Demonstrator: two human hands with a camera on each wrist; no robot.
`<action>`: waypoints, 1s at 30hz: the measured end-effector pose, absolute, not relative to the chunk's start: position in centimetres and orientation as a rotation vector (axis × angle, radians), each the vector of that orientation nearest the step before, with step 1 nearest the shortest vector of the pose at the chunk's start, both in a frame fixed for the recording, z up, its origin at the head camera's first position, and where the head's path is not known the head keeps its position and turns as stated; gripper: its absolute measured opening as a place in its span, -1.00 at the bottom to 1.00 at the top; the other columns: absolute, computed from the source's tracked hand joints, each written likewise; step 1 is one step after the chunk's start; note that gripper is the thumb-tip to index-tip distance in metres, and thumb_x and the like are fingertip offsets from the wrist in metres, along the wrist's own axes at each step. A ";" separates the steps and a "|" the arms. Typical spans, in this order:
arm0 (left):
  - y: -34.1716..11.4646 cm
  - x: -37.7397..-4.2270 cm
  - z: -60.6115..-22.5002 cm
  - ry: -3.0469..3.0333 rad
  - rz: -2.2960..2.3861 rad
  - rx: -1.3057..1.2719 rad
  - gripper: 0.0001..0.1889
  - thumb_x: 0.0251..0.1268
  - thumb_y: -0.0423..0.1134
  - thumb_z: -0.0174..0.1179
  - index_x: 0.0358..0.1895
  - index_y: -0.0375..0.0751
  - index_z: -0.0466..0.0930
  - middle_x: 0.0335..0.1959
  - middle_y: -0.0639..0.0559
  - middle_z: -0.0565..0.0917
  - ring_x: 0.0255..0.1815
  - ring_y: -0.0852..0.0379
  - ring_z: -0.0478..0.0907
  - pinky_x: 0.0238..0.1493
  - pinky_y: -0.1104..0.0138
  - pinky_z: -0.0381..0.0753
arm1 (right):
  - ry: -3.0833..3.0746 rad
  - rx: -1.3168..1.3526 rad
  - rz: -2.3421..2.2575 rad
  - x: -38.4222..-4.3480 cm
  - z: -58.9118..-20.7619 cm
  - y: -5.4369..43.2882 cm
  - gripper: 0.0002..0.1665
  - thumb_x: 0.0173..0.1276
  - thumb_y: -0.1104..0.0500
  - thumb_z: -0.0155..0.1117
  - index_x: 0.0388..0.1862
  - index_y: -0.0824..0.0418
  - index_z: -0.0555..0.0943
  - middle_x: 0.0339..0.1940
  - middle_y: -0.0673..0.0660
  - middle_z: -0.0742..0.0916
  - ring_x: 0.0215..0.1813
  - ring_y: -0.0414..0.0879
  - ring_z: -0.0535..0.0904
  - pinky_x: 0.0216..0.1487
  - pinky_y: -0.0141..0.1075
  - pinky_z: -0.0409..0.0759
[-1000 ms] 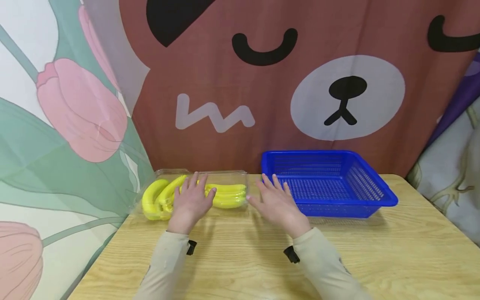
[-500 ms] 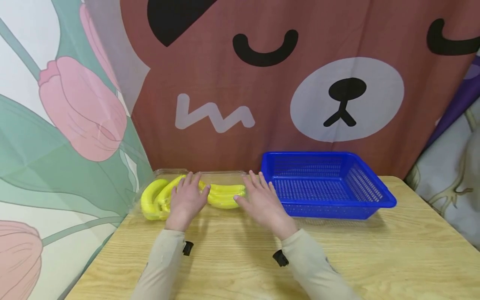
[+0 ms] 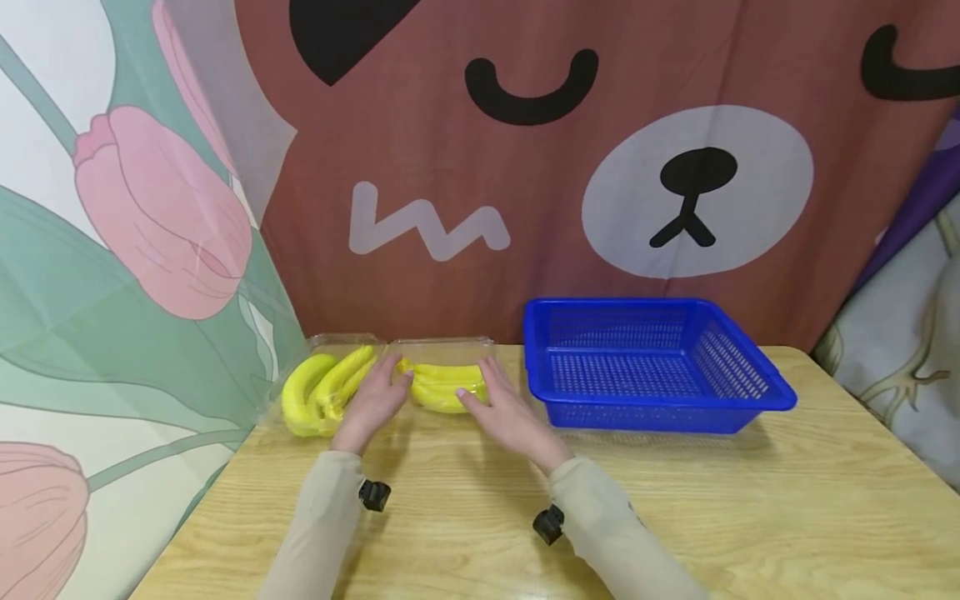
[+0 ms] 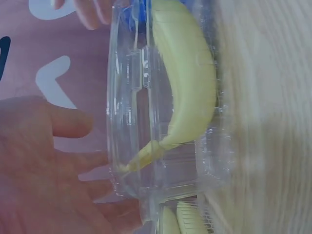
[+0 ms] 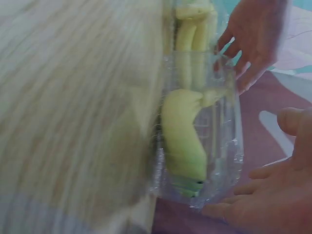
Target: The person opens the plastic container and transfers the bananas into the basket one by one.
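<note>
Two clear plastic boxes sit side by side, each with a bunch of bananas inside. The right box [image 3: 450,345] shows its yellow bananas [image 3: 442,388] between my two hands. My left hand [image 3: 372,402] is at that box's left end, beside the left box's bananas [image 3: 322,393]. Over the right end reaches my right hand [image 3: 517,422], thumb toward the front. Both hands have extended, spread fingers; in the left wrist view the left fingertips reach the box edge [image 4: 113,131]. In the right wrist view the right fingers [image 5: 258,187] are close by the box's end; contact is unclear.
A blue plastic basket [image 3: 645,402] with perforated walls stands right of the boxes. All stand on a light wooden table [image 3: 465,533], against a brown curtain [image 3: 420,292] printed with a bear's face. A flowered cloth [image 3: 150,358] hangs at the left.
My right hand has moved left, from beside the basket's near left corner to the right box's right end. My left hand has shifted slightly and lowered toward the box's left end. The boxes look unmoved.
</note>
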State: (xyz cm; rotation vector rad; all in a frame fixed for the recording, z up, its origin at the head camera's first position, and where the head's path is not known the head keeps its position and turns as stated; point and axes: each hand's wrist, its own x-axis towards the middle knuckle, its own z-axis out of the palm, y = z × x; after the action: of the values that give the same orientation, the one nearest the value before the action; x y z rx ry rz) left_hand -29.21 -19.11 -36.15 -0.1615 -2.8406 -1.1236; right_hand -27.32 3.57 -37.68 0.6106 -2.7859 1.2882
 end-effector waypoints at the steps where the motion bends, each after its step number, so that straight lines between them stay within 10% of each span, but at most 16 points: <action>1: -19.1 -29.3 -36.2 -2.854 -1.103 -0.160 -0.38 0.55 -0.05 -0.15 0.53 -0.29 0.07 0.56 -0.29 -0.02 0.54 -0.25 -0.09 0.47 -0.11 -0.04 | -2.788 0.602 1.292 -27.4 -37.8 3.6 -0.07 0.52 -0.30 -0.10 0.62 0.12 -0.10 0.62 0.10 -0.12 0.58 -0.04 -0.26 0.53 -0.01 -0.13; 15: -19.1 -29.1 -36.4 -2.902 -1.031 -0.145 -0.36 0.52 -0.03 -0.08 0.51 -0.30 0.13 0.59 -0.22 -0.10 0.54 -0.25 -0.07 0.45 -0.14 0.03 | -2.836 0.694 1.121 -27.8 -38.7 4.3 -0.19 0.54 -0.15 -0.01 0.60 0.15 0.04 0.62 0.20 -0.10 0.54 0.18 0.02 0.46 0.08 0.09; 30: -19.9 -26.3 -34.1 -3.013 -0.830 -0.357 -0.48 0.37 -0.18 0.12 0.29 -0.43 0.41 0.37 -0.34 0.27 0.34 -0.30 0.31 0.29 -0.10 0.34 | -3.038 0.707 0.590 -24.4 -35.3 5.0 -0.33 0.51 -0.08 0.09 0.47 0.22 0.34 0.57 0.28 0.13 0.14 0.23 0.58 0.41 0.15 0.21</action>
State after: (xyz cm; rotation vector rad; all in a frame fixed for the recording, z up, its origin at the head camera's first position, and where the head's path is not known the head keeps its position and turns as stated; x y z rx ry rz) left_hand -26.30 -19.89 -34.09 -0.3567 -3.0127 -0.8305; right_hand -24.35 5.03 -35.32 0.7073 -3.0382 0.5902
